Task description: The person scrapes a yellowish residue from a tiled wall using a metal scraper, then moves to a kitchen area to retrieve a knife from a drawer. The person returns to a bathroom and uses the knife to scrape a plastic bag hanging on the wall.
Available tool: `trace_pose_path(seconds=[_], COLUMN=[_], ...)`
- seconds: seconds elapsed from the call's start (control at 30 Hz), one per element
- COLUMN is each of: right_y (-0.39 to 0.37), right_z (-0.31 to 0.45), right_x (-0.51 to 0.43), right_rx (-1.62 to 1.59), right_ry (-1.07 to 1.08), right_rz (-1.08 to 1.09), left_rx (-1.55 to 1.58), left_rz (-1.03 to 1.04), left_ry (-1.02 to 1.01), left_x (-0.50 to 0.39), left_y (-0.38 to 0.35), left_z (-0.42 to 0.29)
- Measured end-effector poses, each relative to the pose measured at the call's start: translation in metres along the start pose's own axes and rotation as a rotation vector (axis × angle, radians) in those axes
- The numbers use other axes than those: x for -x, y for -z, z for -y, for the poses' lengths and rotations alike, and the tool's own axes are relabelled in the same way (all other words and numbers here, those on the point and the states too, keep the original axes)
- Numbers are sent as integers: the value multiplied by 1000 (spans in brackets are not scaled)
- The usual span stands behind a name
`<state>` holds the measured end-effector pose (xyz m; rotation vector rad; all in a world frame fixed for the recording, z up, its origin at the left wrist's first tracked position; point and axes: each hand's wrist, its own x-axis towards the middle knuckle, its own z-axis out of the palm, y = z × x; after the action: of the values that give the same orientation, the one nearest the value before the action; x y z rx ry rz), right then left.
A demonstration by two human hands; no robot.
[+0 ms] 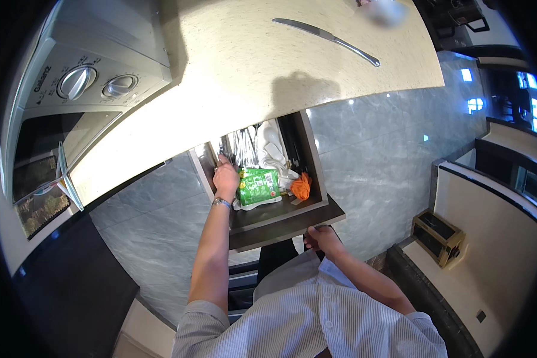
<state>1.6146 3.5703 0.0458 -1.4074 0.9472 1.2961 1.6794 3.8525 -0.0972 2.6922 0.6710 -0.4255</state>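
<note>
An open drawer juts out below the counter. My left hand reaches into its left side, its fingers at the metal cutlery; whether they grip a piece cannot be made out. Right of the hand lie a green plastic packet, white plastic spoons and a crumpled orange bag. Dark, long utensils line the drawer's right side. My right hand is at the outer edge of the drawer front, fingers curled; its hold on the edge is partly hidden. A metal table knife lies on the counter.
A Galanz oven with knobs stands on the pale countertop at the left. A blurred pale object is near the counter's far edge. On the right, a gold-framed black box stands by the wall, beyond the grey tiled floor.
</note>
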Motion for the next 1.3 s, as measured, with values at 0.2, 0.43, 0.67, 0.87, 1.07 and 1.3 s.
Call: trace_pose_path(seconds=[0.2,0.43,0.67,0.87,1.07,1.3], right_y=[-2,-4,-9,-15,-18,-19], right_z=[0,0,-8,-15,-29,-42], right_x=[-1,5,4,6,3,2], right_rx=[-36,-103,-190,-232,-243,-210], right_ry=[0,-18,-14,41,58,73], right_rz=[-8,-47,-84,-73,-96,-121], left_rx=[297,7,-82,-27,82,326], left_rz=[-137,-322,-245,-257,-105,-226], left_ry=[-160,-80,32,4,173,-13], left_x=[6,-51,-54,-52,-62,-63], left_y=[28,-21,-11,-28,-25,-34], left_z=[-19,-52,-81,-68,-69,-42])
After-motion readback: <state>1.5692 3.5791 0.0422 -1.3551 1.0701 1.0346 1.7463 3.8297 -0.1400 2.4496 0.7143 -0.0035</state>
